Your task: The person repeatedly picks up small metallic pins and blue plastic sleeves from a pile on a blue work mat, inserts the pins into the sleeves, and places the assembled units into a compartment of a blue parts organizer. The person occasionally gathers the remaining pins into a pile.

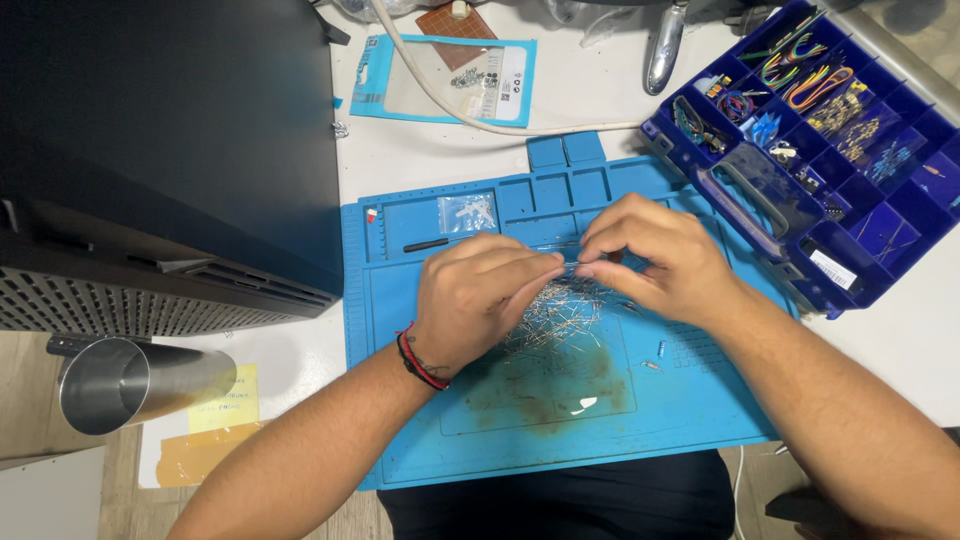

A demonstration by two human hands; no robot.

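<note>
So, your left hand (478, 300) and right hand (655, 258) meet fingertip to fingertip over the blue mat (560, 420), both pinched on one thin wire lead (572, 266) held between them, just above the pile of leads (555, 312). Left thumb and forefinger are closed on one end, right thumb and forefinger on the other; the remaining fingers curl in loosely. The piece itself is too small to tell more.

The pile lies loose on the mat's middle, right under your hands, next to a brown stain (545, 385). A few stray parts (657, 355) sit on the mat to the right of the pile, apart from it. A red and black band (418, 362) is on your left wrist.

In the mat's top trays: a small clear bag (467, 213) and a black tool (430, 244), just behind your left hand.

Right of the mat, touching its edge, an open blue parts box (905, 225) with coloured wires and small parts in its compartments. A white cable (450, 105) runs across the table behind the mat, over a blister pack (440, 75). Left: a black case (160, 150) and a steel cup (130, 380) lying on its side, near a yellow note (225, 400).
</note>
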